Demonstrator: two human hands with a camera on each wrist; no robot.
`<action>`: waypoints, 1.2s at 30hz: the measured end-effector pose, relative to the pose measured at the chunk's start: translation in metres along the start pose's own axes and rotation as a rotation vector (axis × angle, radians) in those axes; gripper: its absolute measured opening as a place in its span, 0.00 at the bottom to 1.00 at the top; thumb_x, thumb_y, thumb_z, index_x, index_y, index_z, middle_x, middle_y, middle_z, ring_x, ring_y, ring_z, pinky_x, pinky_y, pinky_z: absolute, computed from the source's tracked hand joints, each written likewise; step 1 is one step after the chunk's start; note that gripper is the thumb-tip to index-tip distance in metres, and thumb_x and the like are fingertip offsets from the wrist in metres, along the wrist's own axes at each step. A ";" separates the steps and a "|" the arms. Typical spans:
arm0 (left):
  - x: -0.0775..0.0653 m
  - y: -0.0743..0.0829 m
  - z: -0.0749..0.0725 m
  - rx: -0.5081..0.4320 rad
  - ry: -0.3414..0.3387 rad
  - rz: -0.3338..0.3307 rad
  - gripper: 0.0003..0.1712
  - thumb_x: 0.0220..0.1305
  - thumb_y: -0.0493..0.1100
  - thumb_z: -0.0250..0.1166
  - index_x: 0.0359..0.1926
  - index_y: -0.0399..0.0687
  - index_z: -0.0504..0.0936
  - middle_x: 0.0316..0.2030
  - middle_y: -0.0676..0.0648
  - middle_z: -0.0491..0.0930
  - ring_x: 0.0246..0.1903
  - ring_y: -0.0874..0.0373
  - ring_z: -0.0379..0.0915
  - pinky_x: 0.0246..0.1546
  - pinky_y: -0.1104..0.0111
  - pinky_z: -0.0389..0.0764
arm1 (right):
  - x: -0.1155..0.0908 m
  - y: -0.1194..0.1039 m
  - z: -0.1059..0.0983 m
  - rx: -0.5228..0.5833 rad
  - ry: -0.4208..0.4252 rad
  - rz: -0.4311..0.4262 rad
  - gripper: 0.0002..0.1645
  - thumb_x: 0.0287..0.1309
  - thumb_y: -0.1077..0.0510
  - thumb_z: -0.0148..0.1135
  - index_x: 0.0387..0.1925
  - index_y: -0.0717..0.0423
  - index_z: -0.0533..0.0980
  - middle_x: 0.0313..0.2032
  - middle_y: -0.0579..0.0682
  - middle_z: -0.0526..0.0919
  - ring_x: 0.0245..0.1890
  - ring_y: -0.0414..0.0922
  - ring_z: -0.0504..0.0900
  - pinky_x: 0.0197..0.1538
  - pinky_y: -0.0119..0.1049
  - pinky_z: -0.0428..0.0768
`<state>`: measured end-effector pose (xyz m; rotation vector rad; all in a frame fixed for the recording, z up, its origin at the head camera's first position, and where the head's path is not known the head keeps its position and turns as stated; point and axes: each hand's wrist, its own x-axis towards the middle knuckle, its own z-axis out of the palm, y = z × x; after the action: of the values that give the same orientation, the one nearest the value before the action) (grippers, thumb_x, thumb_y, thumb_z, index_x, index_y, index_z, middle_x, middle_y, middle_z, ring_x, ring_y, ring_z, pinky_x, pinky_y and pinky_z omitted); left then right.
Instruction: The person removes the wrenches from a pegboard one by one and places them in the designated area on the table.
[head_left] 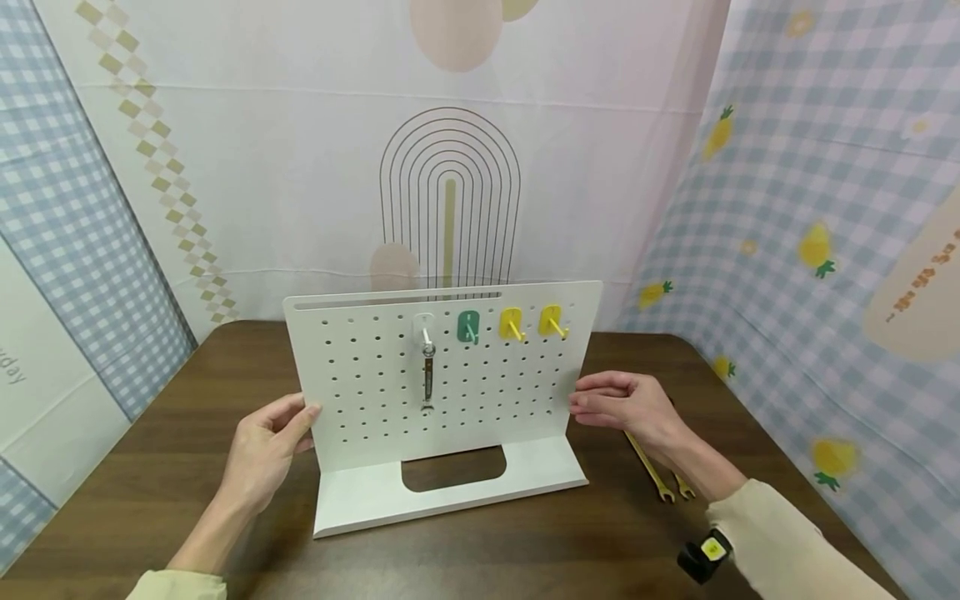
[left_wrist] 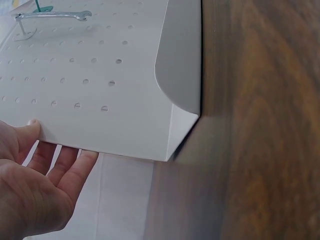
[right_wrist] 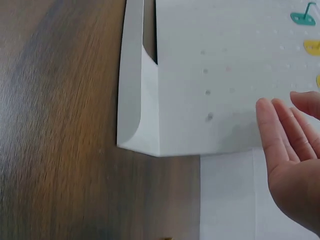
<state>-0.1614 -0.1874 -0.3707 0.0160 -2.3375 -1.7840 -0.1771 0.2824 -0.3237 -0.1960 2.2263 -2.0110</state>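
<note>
A white pegboard (head_left: pixel 360 367) stands upright on its own foot on the table. My left hand (head_left: pixel 262 450) grips its left edge, thumb on the front face and fingers behind, as the left wrist view shows. At the right edge is my right hand (head_left: pixel 626 408), its fingers (right_wrist: pixel 272 125) nearly straight and held beside the board. From a white hook (head_left: pixel 423 327) hangs a small silver wrench (head_left: pixel 428 379). To the right of that hook sit a green hook (head_left: pixel 468 327) and two yellow hooks (head_left: pixel 512 323), all bare.
Yellow-gold wrenches (head_left: pixel 651 471) lie on the brown wooden table (head_left: pixel 195 400), partly hidden under my right forearm. A patterned white cloth (head_left: pixel 300 167) hangs behind the board. Blue checked cloth (head_left: pixel 750 250) closes off the right side. A dark wrist device (head_left: pixel 703 557) shows at my right cuff.
</note>
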 end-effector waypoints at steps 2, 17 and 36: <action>0.000 0.000 0.000 -0.002 0.005 0.002 0.20 0.78 0.44 0.64 0.60 0.33 0.83 0.36 0.66 0.82 0.40 0.74 0.79 0.41 0.77 0.87 | 0.001 -0.003 0.005 0.005 -0.022 -0.015 0.28 0.65 0.67 0.71 0.60 0.81 0.72 0.46 0.60 0.91 0.45 0.48 0.92 0.53 0.45 0.90; -0.008 0.001 -0.002 -0.006 0.024 0.024 0.17 0.77 0.42 0.65 0.54 0.30 0.84 0.34 0.61 0.82 0.38 0.72 0.77 0.39 0.76 0.87 | 0.012 -0.015 0.045 -0.015 -0.170 -0.093 0.29 0.64 0.69 0.71 0.62 0.81 0.71 0.47 0.54 0.92 0.47 0.47 0.92 0.53 0.46 0.89; -0.016 0.003 0.000 -0.011 0.024 0.031 0.16 0.76 0.41 0.66 0.55 0.31 0.85 0.34 0.63 0.83 0.36 0.71 0.78 0.38 0.75 0.88 | 0.026 -0.023 0.093 0.034 -0.250 -0.157 0.29 0.68 0.71 0.66 0.68 0.74 0.71 0.54 0.62 0.89 0.51 0.45 0.91 0.55 0.43 0.89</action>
<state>-0.1453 -0.1848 -0.3703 -0.0006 -2.2982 -1.7724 -0.1853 0.1842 -0.3109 -0.6008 2.0776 -1.9706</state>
